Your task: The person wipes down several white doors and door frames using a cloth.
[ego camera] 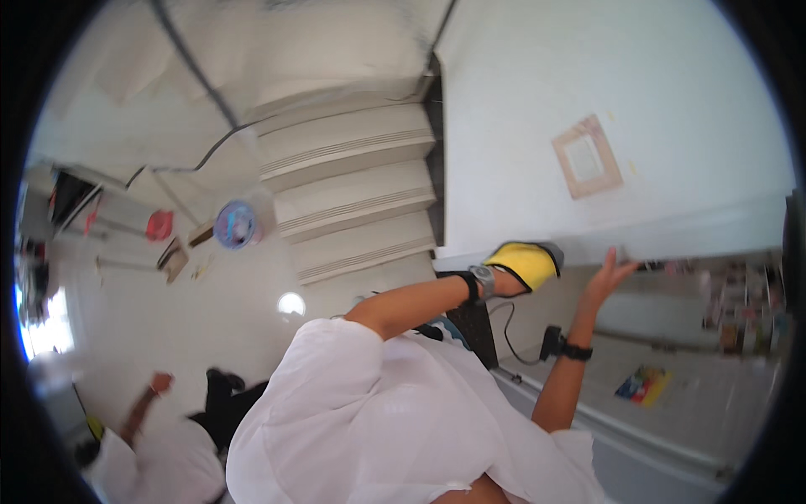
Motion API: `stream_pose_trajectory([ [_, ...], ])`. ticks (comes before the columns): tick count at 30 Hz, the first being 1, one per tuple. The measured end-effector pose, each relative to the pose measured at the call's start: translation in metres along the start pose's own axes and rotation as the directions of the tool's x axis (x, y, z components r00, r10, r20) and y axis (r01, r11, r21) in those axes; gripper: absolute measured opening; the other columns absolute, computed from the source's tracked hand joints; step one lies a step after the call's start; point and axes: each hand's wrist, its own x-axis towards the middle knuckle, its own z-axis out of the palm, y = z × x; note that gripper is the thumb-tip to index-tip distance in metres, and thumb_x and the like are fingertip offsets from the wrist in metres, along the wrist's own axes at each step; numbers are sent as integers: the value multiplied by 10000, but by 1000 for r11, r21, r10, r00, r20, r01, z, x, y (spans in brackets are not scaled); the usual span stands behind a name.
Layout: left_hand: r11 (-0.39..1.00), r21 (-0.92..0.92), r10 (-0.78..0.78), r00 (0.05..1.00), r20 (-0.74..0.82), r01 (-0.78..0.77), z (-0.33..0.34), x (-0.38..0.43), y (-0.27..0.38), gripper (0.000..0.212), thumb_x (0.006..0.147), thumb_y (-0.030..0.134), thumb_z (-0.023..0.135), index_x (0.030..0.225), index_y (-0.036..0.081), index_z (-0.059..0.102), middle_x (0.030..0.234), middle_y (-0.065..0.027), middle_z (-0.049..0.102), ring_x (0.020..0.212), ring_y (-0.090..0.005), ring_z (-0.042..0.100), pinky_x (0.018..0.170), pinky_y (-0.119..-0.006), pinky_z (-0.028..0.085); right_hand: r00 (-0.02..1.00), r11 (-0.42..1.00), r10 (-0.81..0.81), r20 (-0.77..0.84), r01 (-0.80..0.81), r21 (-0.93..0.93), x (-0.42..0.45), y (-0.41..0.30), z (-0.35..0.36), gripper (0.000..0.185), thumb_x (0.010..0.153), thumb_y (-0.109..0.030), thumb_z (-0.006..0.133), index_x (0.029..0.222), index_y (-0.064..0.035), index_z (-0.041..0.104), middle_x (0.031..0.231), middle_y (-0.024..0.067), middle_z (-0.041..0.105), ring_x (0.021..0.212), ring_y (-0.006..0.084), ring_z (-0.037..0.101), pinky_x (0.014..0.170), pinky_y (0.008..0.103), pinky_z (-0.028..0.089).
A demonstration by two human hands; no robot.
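Observation:
My left hand (505, 282), with a grey wristwatch and a black band at the wrist, is mostly covered by a yellow cloth (522, 261) with dark trim. It holds the cloth against the lower edge of the white wall (504, 157); the fingers are hidden under it. To its right, my right hand (606, 280) is raised with the fingers apart and nothing in it. Its fingertips are close to the wall's lower edge; whether they touch is unclear. A black strap with a box-like device (554, 343) sits around my right forearm.
Steps (356, 217) rise ahead on the left. A blue bucket (235, 225), a red container (160, 225) and a long-handled dustpan (171, 259) stand on the floor. Another person (164, 460) is at lower left. A dark cable (509, 334) hangs below my hands; a colourful printed packet (645, 385) lies right.

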Motion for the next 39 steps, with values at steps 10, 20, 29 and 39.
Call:
stream_pose_trajectory([
  [10,966,136,257,841,-475,-218,-24,49,-1,390,971,161,707,1358,112,722,1363,-165,691,1295,-417,616,1107,-524,477,979,972,116,-166,-77,223,11,-21,-17,767,1156,-289,566,1733,26,171,1779,221,269,1613,322,308,1317,401,216],
  [20,895,436,322,818,-476,-99,-113,158,-98,424,1001,218,703,1404,84,692,1413,-178,691,1317,-416,622,1115,-518,494,875,970,160,-456,-55,235,31,-25,26,805,1132,-229,571,1721,67,109,1775,274,178,1620,367,264,1326,451,215],
  [29,775,609,502,751,-429,-170,-105,286,-159,470,1057,326,680,1481,124,668,1532,-135,649,1451,-384,554,1216,-540,411,829,990,110,-549,-39,139,29,11,17,826,1091,-165,602,1714,68,113,1774,273,167,1617,373,254,1327,479,193],
  [39,889,452,183,851,-492,70,-56,273,-214,409,1026,186,645,1415,70,694,1419,-195,691,1337,-438,608,1172,-536,440,862,990,-31,-506,98,106,59,-2,24,856,1057,-124,577,1706,80,58,1748,310,185,1621,406,232,1327,508,154],
])
